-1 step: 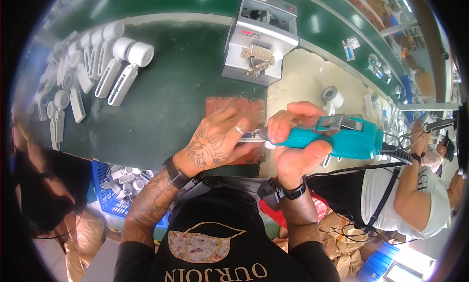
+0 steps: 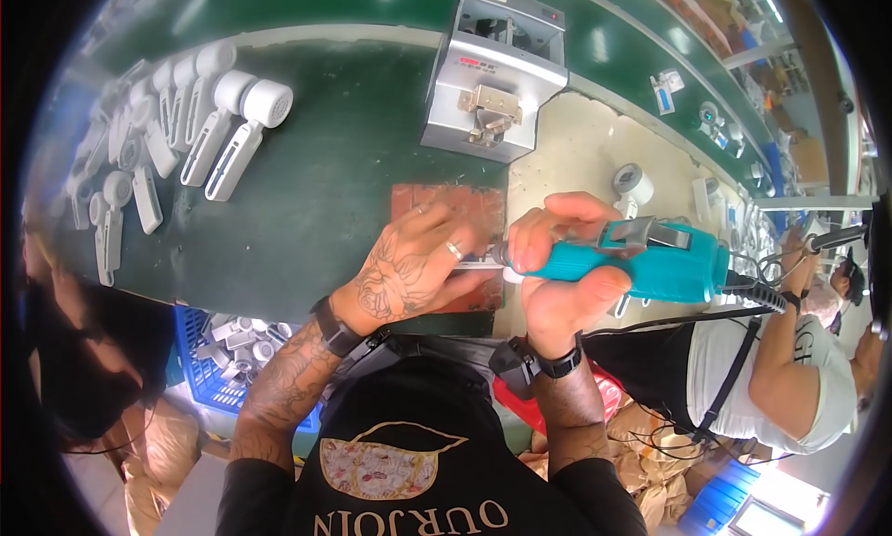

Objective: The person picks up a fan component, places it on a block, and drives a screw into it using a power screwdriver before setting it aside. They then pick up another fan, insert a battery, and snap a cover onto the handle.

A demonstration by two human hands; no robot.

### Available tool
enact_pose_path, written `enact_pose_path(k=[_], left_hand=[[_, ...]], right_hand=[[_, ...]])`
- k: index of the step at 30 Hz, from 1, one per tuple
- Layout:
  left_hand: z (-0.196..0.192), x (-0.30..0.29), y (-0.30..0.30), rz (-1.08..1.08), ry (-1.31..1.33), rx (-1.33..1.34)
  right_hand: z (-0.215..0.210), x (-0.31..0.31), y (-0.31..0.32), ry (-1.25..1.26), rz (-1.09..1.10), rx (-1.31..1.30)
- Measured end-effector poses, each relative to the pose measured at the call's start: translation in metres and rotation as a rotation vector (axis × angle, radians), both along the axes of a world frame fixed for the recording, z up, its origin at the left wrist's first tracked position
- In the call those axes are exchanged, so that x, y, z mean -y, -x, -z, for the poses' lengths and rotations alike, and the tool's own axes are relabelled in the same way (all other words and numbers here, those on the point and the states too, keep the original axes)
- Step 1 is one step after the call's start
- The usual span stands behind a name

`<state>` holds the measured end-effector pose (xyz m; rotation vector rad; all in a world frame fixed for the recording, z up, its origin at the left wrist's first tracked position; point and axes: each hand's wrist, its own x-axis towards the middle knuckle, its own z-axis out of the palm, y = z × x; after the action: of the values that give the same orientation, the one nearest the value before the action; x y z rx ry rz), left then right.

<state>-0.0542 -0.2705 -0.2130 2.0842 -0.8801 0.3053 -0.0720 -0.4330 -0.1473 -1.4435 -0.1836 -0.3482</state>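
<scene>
Head view: right hand (image 2: 562, 281) at frame centre is wrapped tight around a teal plastic screwdriver (image 2: 641, 257), its metal bit pointing left. Left hand (image 2: 418, 267), just left of it, lies flat with fingers spread on a white part (image 2: 478, 267), mostly hidden, resting on a reddish-brown mat (image 2: 451, 202). Above stands a boxy grey metal machine (image 2: 492, 67). White rounded-head plastic housings (image 2: 223, 127) line the dark green belt (image 2: 325, 183) at upper left. A blue crate (image 2: 200, 369) sits lower left.

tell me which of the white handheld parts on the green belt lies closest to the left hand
The white part with the round perforated head, rightmost of the row. The others lie farther left, away from the left hand.
</scene>
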Motion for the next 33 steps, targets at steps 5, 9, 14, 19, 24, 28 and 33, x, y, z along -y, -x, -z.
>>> enact_pose_path(k=[5,9,14,19,24,28,33], left_hand=[[-0.0019,-0.0006,-0.0024,0.061,0.024,0.073],[0.0002,-0.0009,-0.0039,0.096,0.06,0.004],[-0.0021,-0.0017,-0.0042,0.127,0.067,-0.05],[-0.0029,-0.0008,-0.0042,0.144,0.079,-0.082],[-0.0018,-0.0014,-0.001,0.136,0.072,-0.163],[-0.003,0.0019,-0.0029,0.143,0.13,-0.064],[-0.0024,0.0024,-0.001,0.119,0.114,-0.026]], right_hand=[[0.0041,0.0027,-0.0058,-0.043,-0.07,0.002],[0.0047,0.0039,-0.0076,-0.062,-0.082,0.014],[0.0042,0.0058,-0.0083,-0.071,-0.117,0.015],[0.0049,0.0084,-0.0077,-0.114,-0.167,0.025],[0.0048,0.008,-0.0043,-0.078,-0.145,0.052],[0.0067,0.0087,-0.0002,-0.101,-0.142,0.044],[0.0037,0.0089,0.0007,-0.09,-0.166,0.054]])
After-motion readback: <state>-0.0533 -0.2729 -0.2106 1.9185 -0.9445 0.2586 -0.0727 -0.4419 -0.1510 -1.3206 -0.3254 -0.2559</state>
